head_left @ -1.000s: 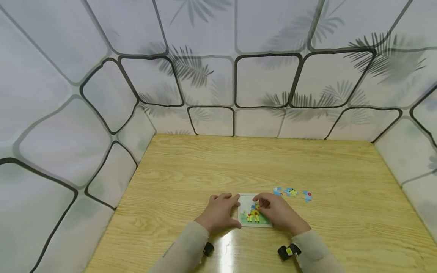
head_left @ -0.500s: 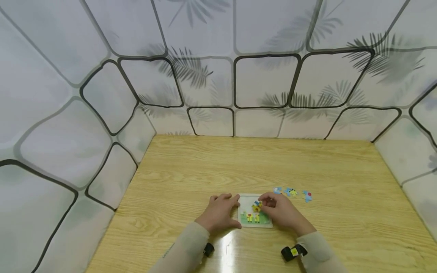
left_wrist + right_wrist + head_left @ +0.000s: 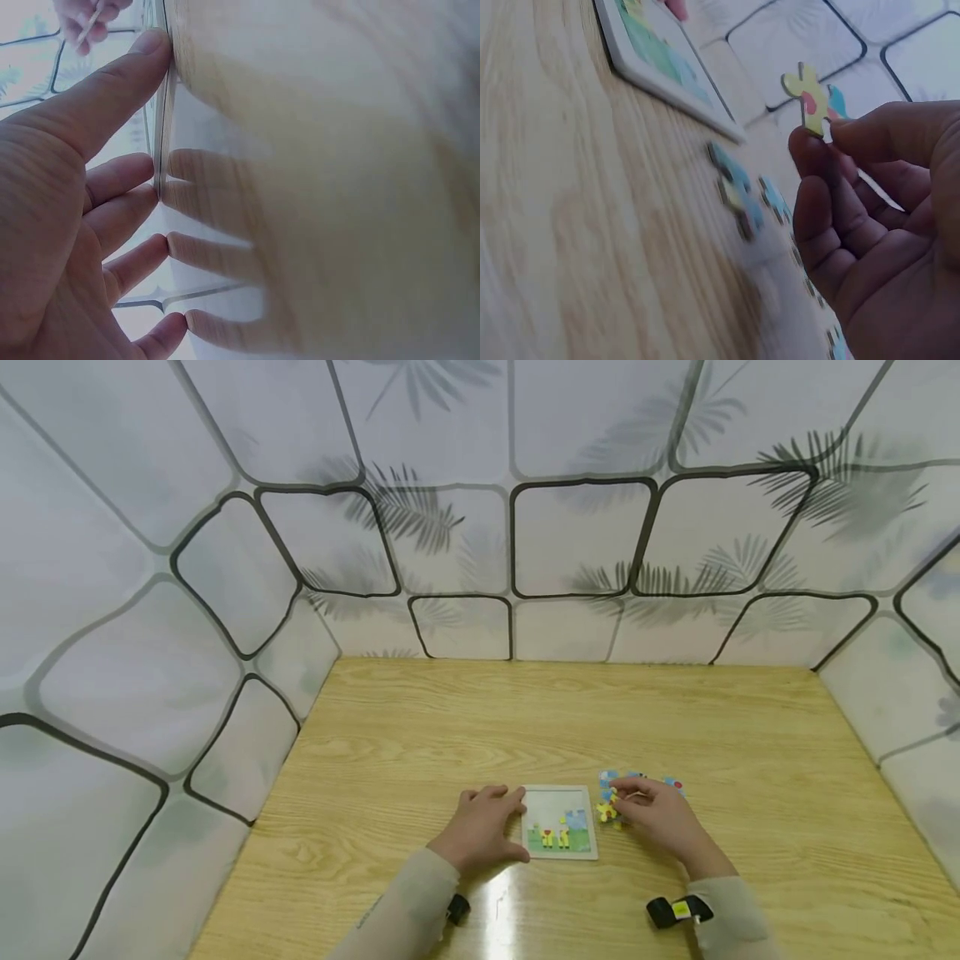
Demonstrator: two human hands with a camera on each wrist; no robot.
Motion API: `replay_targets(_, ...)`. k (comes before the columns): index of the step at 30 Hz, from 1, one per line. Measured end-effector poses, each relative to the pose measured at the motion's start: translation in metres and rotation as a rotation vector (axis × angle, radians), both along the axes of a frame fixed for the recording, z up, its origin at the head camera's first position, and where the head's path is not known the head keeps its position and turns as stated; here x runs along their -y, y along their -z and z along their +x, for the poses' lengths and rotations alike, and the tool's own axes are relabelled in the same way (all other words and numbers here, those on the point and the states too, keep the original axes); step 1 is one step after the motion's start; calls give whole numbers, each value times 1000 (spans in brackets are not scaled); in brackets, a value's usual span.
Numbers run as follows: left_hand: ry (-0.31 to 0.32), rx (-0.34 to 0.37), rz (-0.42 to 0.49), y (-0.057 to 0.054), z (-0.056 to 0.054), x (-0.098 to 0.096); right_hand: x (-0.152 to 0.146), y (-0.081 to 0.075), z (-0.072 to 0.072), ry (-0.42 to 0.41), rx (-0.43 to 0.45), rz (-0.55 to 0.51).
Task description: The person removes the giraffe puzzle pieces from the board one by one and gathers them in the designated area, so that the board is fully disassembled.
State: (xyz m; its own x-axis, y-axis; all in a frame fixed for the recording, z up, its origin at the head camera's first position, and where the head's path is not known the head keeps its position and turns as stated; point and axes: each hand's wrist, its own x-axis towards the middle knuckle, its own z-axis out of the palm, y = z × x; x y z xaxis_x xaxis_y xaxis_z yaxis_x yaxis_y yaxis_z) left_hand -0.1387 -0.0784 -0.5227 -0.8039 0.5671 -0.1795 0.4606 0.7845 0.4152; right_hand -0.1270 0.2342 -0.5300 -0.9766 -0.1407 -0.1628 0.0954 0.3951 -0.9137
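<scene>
My right hand [image 3: 663,818] pinches a yellow jigsaw piece with red spots [image 3: 810,101] between thumb and fingertips. It hangs above the table, just right of the white-framed puzzle board [image 3: 592,853]. On the board, green and yellow pieces [image 3: 547,838] fill the lower part, and a light-blue area [image 3: 576,820] shows at the right. Its upper part is pale. My left hand [image 3: 480,828] lies at the board's left side, thumb and fingers spread; in the left wrist view the thumb tip and fingertips touch down along an edge.
Several loose blue jigsaw pieces [image 3: 607,775] lie on the wooden table [image 3: 405,727] right of the board, partly hidden by my right hand. A loose blue-and-yellow piece [image 3: 735,187] shows beside the board's corner. A patterned cloth wall [image 3: 585,543] borders the table.
My right hand has lifted the yellow piece off the board and carried it right, past the frame, towards the loose pieces. My left hand has stayed at the board's left side.
</scene>
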Motion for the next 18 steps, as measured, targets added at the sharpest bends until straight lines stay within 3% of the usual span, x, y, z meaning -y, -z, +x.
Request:
replay_targets(9, -14, 9, -7, -1, 0, -1, -21, -2, 9, 7, -13, 199)
replay_targets(18, -9, 4, 8, 0, 0, 0, -33, -6, 11, -47, -47, 402)
